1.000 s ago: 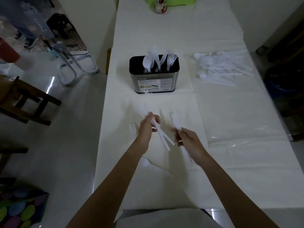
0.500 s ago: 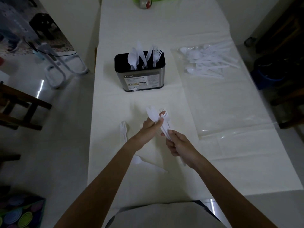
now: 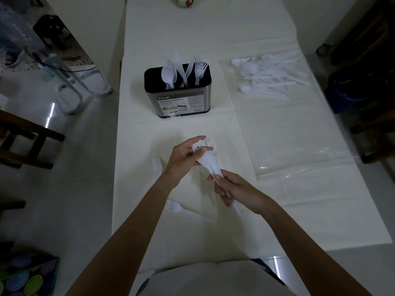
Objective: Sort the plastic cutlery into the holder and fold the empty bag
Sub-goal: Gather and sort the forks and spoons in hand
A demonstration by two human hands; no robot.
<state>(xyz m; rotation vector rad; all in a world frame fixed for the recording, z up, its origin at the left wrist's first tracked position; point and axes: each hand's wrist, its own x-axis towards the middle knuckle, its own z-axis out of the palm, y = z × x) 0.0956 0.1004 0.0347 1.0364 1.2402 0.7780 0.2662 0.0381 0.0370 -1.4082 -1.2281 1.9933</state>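
left hand [image 3: 183, 156] and right hand [image 3: 237, 191] share one cutlery bundle [image 3: 210, 163], each grip curled round it.

White plastic cutlery [image 3: 268, 76], black-topped silver holder [image 3: 178, 101], cream table [image 3: 171, 28], possibly circle-patterned multicoloured box [image 3: 25, 276].

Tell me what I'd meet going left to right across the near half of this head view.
Chair → loose fork → left hand → right hand → bag. Both hands hold one cutlery bundle, left out because it spans them.
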